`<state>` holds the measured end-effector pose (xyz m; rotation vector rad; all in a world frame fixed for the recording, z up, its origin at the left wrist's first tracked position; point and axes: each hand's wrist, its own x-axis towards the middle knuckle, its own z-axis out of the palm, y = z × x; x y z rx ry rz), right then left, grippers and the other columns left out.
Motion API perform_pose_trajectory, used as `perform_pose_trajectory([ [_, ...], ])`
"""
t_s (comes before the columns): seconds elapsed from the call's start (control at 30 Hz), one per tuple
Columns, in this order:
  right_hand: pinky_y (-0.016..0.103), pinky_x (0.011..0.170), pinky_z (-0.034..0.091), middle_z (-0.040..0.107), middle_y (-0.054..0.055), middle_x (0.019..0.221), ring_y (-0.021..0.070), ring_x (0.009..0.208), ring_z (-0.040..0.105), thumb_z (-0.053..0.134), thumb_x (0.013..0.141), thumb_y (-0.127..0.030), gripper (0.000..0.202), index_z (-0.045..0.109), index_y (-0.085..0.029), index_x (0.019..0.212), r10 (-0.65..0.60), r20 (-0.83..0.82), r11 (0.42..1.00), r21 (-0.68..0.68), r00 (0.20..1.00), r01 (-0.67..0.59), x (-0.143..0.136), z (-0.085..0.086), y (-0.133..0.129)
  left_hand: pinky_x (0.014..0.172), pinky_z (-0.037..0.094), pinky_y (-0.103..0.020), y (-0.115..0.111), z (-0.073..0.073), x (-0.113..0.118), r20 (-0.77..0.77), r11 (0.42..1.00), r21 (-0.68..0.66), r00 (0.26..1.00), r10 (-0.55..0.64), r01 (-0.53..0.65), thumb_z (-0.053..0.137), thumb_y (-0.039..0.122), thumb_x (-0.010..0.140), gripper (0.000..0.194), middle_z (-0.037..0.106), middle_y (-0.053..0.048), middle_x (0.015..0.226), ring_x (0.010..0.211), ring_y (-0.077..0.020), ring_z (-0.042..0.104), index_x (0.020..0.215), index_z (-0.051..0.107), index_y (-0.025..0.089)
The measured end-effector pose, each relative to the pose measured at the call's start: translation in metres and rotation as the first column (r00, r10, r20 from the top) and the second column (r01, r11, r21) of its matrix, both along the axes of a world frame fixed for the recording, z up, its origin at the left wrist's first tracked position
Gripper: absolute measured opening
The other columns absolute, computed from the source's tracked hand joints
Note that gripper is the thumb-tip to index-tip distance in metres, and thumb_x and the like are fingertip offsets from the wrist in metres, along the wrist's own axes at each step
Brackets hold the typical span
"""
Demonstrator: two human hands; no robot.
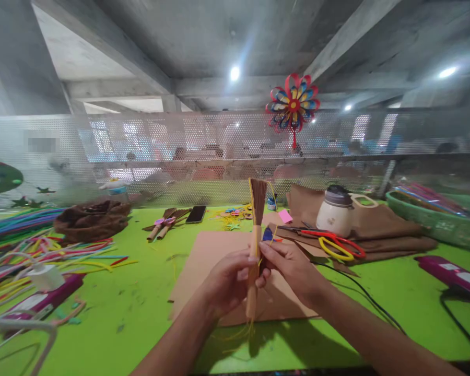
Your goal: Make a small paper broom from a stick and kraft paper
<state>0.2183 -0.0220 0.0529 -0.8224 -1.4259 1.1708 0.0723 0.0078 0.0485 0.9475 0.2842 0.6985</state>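
Note:
Upright before me is a small handmade broom (253, 292) with a rolled brown paper handle and fringed brown bristles on top. My left hand (231, 277) wraps round the handle from the left. From the right, my right hand (285, 266) pinches a thin yellow cord (258, 261) against the handle. One strand of the cord loops beside the bristles, and loose ends hang below the handle. Under both hands lies a flat sheet of brown cardboard (207, 261) on the green table (141, 324).
Yellow and red scissors (337, 248), a lidded white jar (334, 211) and folded brown paper (395, 230) lie right. Two finished small brooms (166, 224) and a phone (196, 214) sit behind left. Coloured pipe cleaners (78, 250) cover the far left. A green basket (434, 219) stands right.

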Motion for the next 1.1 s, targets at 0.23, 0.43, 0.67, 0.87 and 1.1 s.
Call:
perform_pose_trajectory([
  [0.23, 0.022, 0.045, 0.040, 0.041, -0.005, 0.058, 0.0080, 0.048, 0.041, 0.056, 0.080, -0.052, 0.037, 0.056, -0.016, 0.072, -0.038, -0.089, 0.999, 0.008, 0.995, 0.039, -0.001, -0.010, 0.020, 0.070, 0.046, -0.026, 0.011, 0.003, 0.004, -0.054, 0.991, 0.121, 0.997, 0.060, -0.054, 0.055, 0.019, 0.084, 0.023, 0.065, -0.013, 0.087, 0.076, -0.0165, 0.062, 0.101, 0.064, 0.008],
  [0.43, 0.027, 0.061, 0.045, 0.061, 0.005, 0.077, 0.0147, 0.067, 0.053, 0.060, 0.079, -0.046, 0.032, 0.067, -0.014, 0.081, -0.207, -0.141, 0.978, 0.010, 0.968, 0.210, 0.004, -0.019, 0.028, 0.074, 0.048, -0.031, 0.019, -0.004, 0.007, -0.231, 0.911, 0.315, 0.910, 0.344, -0.265, 0.065, 0.026, 0.078, 0.032, 0.069, -0.013, 0.084, 0.075, -0.0178, 0.063, 0.103, 0.063, 0.007],
  [0.67, 0.028, 0.066, 0.042, 0.063, 0.005, 0.077, 0.0131, 0.066, 0.053, 0.067, 0.077, -0.035, 0.021, 0.067, -0.014, 0.079, -0.072, -0.371, 0.985, -0.175, 0.926, 0.007, 0.002, -0.028, 0.027, 0.062, 0.048, -0.027, 0.020, -0.009, 0.011, -0.310, 0.813, 0.458, 0.792, 0.525, -0.360, 0.068, 0.029, 0.073, 0.031, 0.069, -0.008, 0.068, 0.065, -0.0172, 0.064, 0.096, 0.061, 0.009],
  [0.87, 0.027, 0.062, 0.040, 0.061, 0.002, 0.069, 0.0119, 0.062, 0.052, 0.069, 0.076, -0.027, 0.015, 0.062, -0.014, 0.071, -0.009, -0.411, 0.983, -0.169, 0.912, -0.067, 0.002, -0.029, 0.025, 0.057, 0.047, -0.024, 0.017, -0.010, 0.010, -0.279, 0.819, 0.450, 0.815, 0.507, -0.356, 0.072, 0.032, 0.069, 0.031, 0.066, -0.004, 0.062, 0.058, -0.0148, 0.062, 0.088, 0.057, 0.012],
  [1.1, 0.032, 0.065, 0.043, 0.064, 0.005, 0.075, 0.0157, 0.067, 0.056, 0.066, 0.077, -0.030, 0.016, 0.064, -0.014, 0.075, -0.080, -0.427, 0.980, -0.197, 0.901, -0.007, 0.010, -0.026, 0.025, 0.065, 0.050, -0.027, 0.017, -0.009, 0.006, -0.225, 0.932, 0.185, 0.910, 0.348, -0.311, 0.059, 0.034, 0.082, 0.024, 0.068, -0.010, 0.080, 0.068, -0.0163, 0.064, 0.091, 0.055, 0.012],
])
